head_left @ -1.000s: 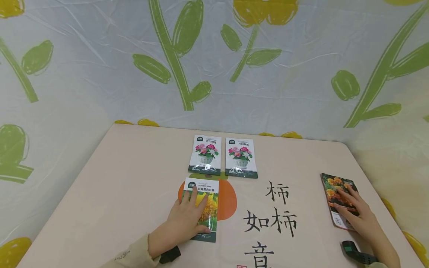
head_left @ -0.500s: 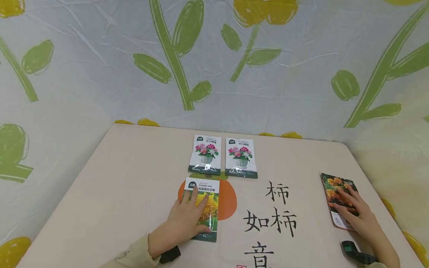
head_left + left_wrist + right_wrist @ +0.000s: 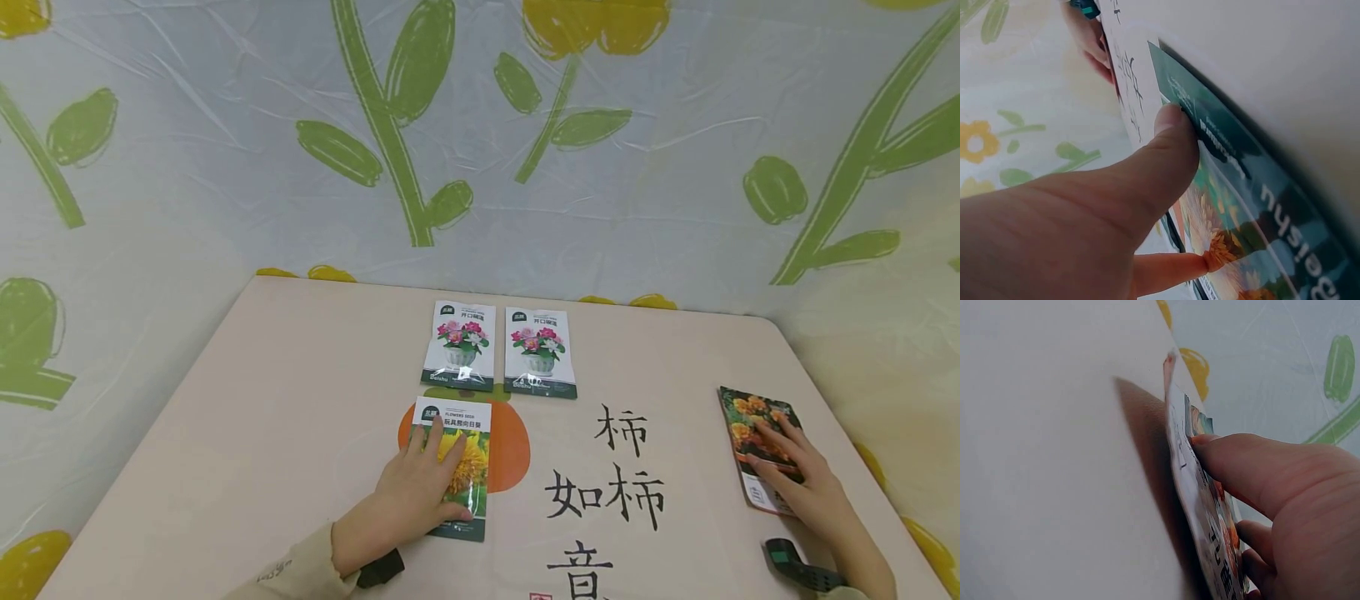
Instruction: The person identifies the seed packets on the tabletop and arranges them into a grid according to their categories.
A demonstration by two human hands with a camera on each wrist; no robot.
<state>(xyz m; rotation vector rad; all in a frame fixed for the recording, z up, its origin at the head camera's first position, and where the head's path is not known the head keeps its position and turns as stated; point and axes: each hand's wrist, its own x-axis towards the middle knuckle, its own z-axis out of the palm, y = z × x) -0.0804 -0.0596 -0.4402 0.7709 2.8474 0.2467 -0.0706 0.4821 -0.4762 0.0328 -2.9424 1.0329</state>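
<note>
My left hand rests on a sunflower seed packet, fingers spread across its front and covering its left part. In the left wrist view the thumb presses near the dark green bottom band of this packet. Over at the right, my right hand lies on a packet with orange flowers, its fingers spread over the picture. The right wrist view shows the thumb touching the front of that packet, whose near edge stands a little off the tabletop and casts a shadow.
Two matching white seed packets, a left one and a right one, lie side by side farther back. The pale table cover bears black characters and an orange fruit print. A flower-patterned curtain stands behind the table.
</note>
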